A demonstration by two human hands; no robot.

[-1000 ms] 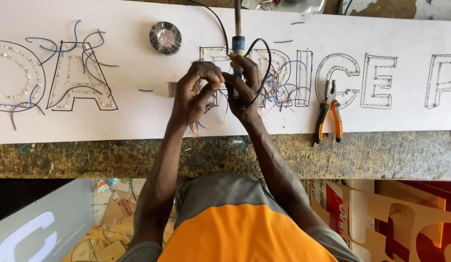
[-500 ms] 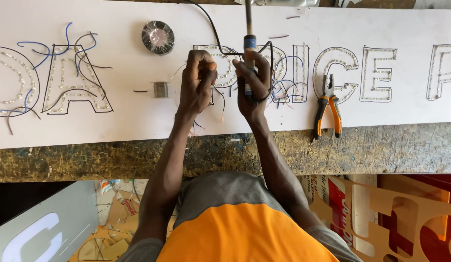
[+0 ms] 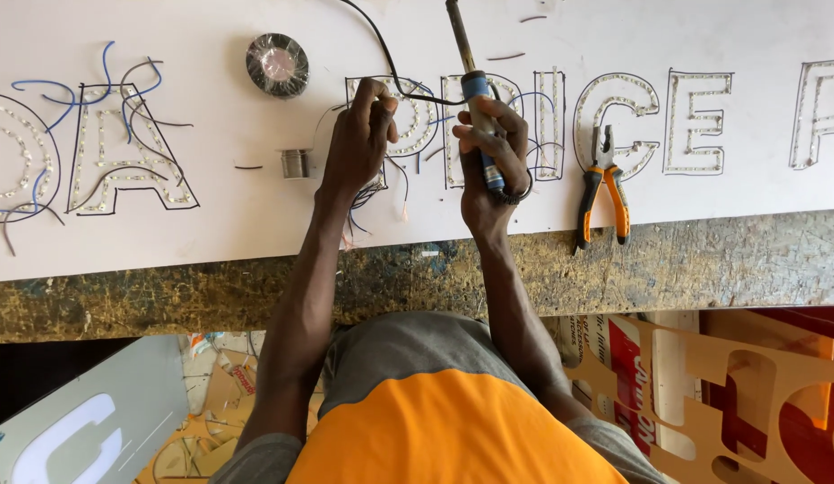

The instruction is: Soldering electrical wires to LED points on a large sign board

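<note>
White sign board, wired letters, both hands busy over one outline.

Right hand grips the blue-handled soldering iron, tip pointing away; left hand pinches thin wires steady beside it. Pliers lie within reach.

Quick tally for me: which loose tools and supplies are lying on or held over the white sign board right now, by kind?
Soldering iron, held in the right hand: 1
Pliers with orange handles: 1
Roll of black tape: 1
Small spool of solder wire: 1
Total: 4
The left hand pinches thin wires on the white sign board.
</note>
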